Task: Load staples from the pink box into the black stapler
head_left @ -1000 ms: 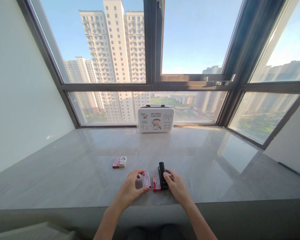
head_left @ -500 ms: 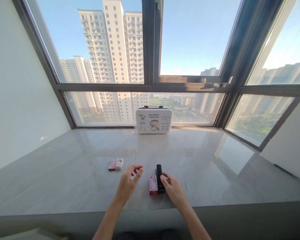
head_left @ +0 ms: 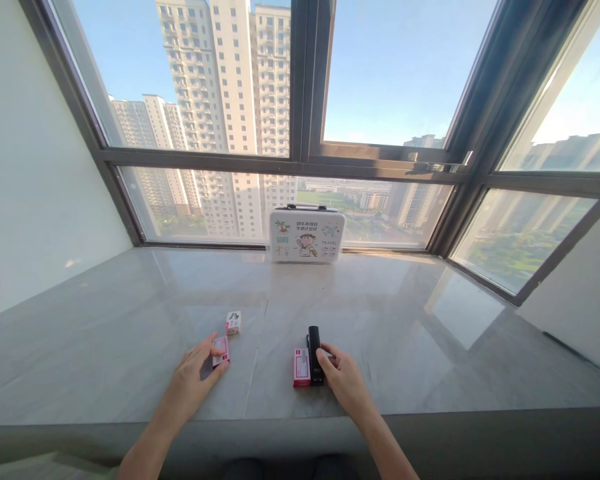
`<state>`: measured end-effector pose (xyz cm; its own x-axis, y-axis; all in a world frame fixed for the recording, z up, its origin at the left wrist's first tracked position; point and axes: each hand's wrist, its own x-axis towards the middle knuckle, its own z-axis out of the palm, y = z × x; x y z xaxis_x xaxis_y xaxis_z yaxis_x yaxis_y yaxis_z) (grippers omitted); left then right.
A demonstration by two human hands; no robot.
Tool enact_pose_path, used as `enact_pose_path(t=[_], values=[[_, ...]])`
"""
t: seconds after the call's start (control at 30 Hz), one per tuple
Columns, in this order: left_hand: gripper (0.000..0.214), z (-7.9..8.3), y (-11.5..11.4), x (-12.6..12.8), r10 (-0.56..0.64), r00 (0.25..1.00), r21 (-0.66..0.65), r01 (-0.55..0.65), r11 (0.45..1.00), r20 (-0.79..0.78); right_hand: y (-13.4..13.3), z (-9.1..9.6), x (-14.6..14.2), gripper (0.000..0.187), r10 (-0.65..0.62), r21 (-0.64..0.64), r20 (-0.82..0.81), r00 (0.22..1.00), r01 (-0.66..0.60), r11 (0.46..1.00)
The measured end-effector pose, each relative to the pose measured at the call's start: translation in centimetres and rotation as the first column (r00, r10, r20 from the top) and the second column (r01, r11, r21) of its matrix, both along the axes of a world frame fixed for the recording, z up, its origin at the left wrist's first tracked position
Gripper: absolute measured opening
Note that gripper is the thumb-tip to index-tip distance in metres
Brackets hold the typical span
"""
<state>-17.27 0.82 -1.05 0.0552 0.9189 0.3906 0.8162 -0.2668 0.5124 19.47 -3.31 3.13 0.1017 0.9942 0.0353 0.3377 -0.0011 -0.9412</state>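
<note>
My left hand (head_left: 200,363) has its thumb and fingers closed on a small pink-and-white staple box (head_left: 221,349), at the left on the grey sill. Just beyond it stands a small white box (head_left: 233,323) with a dark printed picture, apart from the hand. Over at the right, my right hand (head_left: 345,373) grips a black stapler (head_left: 315,357) from its right side, the thumb lying along it. A second pink-and-white staple box (head_left: 301,368) lies directly against the stapler's left side. The stapler's right side is partly hidden by the fingers.
A white case (head_left: 307,235) with cartoon prints and a black handle stands upright at the back, by the window. The grey marble-look sill (head_left: 405,313) ends at a front edge near my forearms. Dark window frames (head_left: 205,160) close off the back.
My left hand has moved left and towards me, and now grips the pink staple box, which has shifted apart from the white box. My right hand stays on the stapler; the view has shifted slightly.
</note>
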Motion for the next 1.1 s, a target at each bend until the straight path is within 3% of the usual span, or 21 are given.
enact_pose_path(t=[0.17,0.33,0.47,0.6,0.7,0.77,0.83,0.87,0.93,0.97,1.03,1.1], values=[[0.031,3.2,-3.3,5.4,-0.143,0.978,-0.133,0.163,0.978,0.151,-0.4,0.7,-0.2,0.066,0.021,-0.005,-0.015,1.0,-0.021,1.0],[0.05,6.2,-3.2,13.3,-0.377,0.881,-0.1,0.418,0.903,0.285,-0.6,1.3,-0.1,0.064,0.043,0.0,-0.01,0.999,-0.043,0.999],[0.053,6.6,-2.2,16.4,-0.491,0.8,-0.138,0.561,0.816,0.346,-0.6,1.3,-0.2,0.063,0.067,0.004,0.008,0.998,-0.067,0.998],[0.061,5.9,-2.1,17.2,-0.472,0.785,-0.175,0.572,0.802,0.4,-0.4,1.2,-0.1,0.065,0.094,0.017,0.012,0.996,-0.094,0.995],[0.078,5.5,-2.4,17.0,-0.463,0.77,-0.143,0.569,0.81,0.44,-0.6,0.9,0.6,0.07,0.071,0.012,0.009,0.997,-0.071,0.997],[0.071,5.5,-2.0,15.7,-0.402,0.8,-0.091,0.487,0.868,0.444,-1.2,0.6,1.3,0.074,0.02,0.002,0.015,1.0,-0.02,1.0],[0.05,5.8,-0.6,13.1,-0.209,0.875,-0.059,0.26,0.964,0.436,-2.0,0.2,1.9,0.078,0.003,0.002,0.053,0.999,-0.003,1.0],[0.047,5.9,0.4,11.5,-0.041,0.905,-0.057,0.072,0.996,0.424,-2.3,0.1,2.0,0.081,0.014,0.006,0.093,0.996,-0.015,1.0],[0.049,6.3,2.8,7.9,0.286,0.898,-0.087,-0.273,0.958,0.334,-2.9,-0.1,2.0,0.091,0.051,0.008,0.208,0.977,-0.054,0.998],[0.051,6.4,4.0,6.4,0.368,0.895,-0.152,-0.339,0.929,0.251,-3.0,-0.1,1.9,0.097,0.065,0.004,0.273,0.96,-0.068,0.998],[0.05,6.5,5.9,4.2,0.347,0.927,-0.272,-0.3,0.915,0.145,-2.9,0.0,1.5,0.105,0.079,-0.007,0.379,0.922,-0.082,0.997],[0.05,6.4,6.8,3.8,0.243,0.965,-0.344,-0.194,0.919,0.104,-2.5,0.3,1.1,0.107,0.09,-0.013,0.43,0.898,-0.094,0.995]])
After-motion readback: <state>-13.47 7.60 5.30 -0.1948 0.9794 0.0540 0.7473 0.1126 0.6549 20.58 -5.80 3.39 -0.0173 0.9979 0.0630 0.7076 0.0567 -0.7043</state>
